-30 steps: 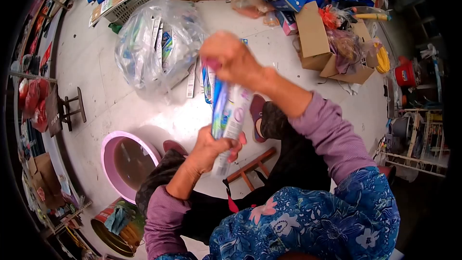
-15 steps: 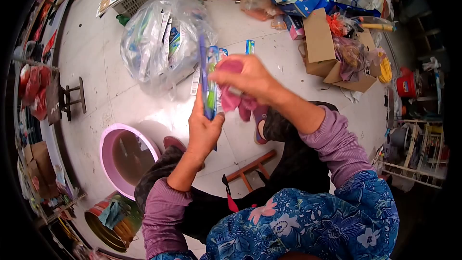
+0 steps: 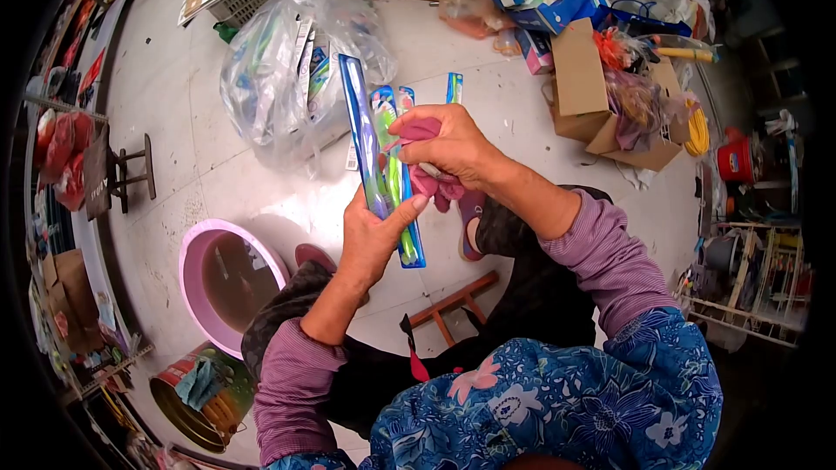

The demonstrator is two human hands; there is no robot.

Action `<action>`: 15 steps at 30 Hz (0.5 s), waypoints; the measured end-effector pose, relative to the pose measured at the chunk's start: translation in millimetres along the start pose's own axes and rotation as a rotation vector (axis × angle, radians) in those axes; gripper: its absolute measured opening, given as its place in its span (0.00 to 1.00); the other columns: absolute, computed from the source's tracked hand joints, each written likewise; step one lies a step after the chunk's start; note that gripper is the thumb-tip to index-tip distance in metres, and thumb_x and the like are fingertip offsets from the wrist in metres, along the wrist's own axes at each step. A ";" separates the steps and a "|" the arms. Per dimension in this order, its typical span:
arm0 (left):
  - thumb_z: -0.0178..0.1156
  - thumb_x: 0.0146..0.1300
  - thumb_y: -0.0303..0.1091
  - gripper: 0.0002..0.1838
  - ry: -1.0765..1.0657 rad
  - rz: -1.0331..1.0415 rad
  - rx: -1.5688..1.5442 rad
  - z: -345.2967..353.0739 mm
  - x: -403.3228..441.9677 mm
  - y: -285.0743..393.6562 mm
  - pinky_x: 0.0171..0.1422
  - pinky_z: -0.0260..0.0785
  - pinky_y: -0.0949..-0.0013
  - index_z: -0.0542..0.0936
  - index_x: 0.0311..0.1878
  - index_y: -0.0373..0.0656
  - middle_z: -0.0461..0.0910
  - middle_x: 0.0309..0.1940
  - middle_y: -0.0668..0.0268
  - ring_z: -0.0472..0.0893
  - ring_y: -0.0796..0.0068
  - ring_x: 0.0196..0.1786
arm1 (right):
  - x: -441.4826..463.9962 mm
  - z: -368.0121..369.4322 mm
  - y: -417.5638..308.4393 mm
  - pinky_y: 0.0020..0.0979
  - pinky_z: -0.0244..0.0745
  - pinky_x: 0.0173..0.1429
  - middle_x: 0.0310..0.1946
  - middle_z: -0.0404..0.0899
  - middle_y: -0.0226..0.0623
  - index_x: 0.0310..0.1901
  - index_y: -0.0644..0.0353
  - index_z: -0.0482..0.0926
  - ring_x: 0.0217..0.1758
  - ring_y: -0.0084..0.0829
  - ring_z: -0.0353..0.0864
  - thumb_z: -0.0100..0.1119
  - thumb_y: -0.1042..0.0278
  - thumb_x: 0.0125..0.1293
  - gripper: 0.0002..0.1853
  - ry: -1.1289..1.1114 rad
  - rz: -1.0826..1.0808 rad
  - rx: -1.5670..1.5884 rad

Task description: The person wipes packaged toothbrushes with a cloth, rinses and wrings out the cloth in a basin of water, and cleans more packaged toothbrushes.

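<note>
The purple toothbrush pack (image 3: 360, 122), nearly edge-on half a second earlier, had turned its face into view above the floor (image 3: 178, 139). The left hand (image 3: 370, 239) pinched its lower end, fingers mostly hidden; the right hand (image 3: 453, 148), knuckles up, clutched a bunched pink cloth (image 3: 438, 186) beside it, any contact unclear.

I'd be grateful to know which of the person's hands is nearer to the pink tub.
Left: the left hand is to the tub's right; the right hand is farther right and higher in the view.
</note>
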State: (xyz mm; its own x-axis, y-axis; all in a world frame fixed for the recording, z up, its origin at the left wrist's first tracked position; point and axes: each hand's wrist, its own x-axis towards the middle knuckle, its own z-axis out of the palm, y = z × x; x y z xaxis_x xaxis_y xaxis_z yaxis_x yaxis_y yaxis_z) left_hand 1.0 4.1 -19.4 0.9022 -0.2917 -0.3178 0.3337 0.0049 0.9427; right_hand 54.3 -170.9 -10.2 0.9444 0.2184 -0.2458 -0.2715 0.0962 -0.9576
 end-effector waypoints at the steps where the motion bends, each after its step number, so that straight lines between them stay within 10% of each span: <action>1: 0.66 0.61 0.39 0.25 -0.006 0.001 -0.007 -1.5 0.7 -1.6 0.43 0.71 0.77 0.71 0.56 0.35 0.78 0.39 0.67 0.76 0.82 0.38 | -0.4 0.0 -1.3 0.21 0.77 0.38 0.33 0.81 0.36 0.46 0.68 0.77 0.36 0.22 0.80 0.62 0.84 0.52 0.17 0.037 0.006 0.024; 12: 0.51 0.68 0.57 0.31 -0.063 -0.212 -0.540 -4.2 8.2 -3.4 0.45 0.77 0.65 0.70 0.57 0.37 0.80 0.42 0.59 0.82 0.68 0.43 | -1.2 -4.9 -22.1 0.23 0.76 0.36 0.34 0.81 0.34 0.41 0.64 0.79 0.31 0.22 0.78 0.62 0.84 0.47 0.16 0.160 0.004 0.412; 15: 0.60 0.64 0.46 0.27 -0.193 -0.198 -0.733 -4.9 1.9 5.2 0.46 0.80 0.65 0.69 0.57 0.34 0.80 0.44 0.58 0.83 0.67 0.45 | -1.9 -0.6 -14.1 0.22 0.75 0.36 0.33 0.81 0.33 0.41 0.64 0.79 0.32 0.21 0.78 0.63 0.84 0.47 0.16 0.156 -0.013 0.345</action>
State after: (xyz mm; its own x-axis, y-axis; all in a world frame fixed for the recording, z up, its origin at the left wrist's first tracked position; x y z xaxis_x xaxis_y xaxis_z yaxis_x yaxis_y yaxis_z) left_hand 5.7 8.3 -15.7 0.7658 -0.5139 -0.3867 0.6397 0.5461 0.5410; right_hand 56.4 -173.3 3.7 0.9577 0.0674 -0.2796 -0.2811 0.4256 -0.8601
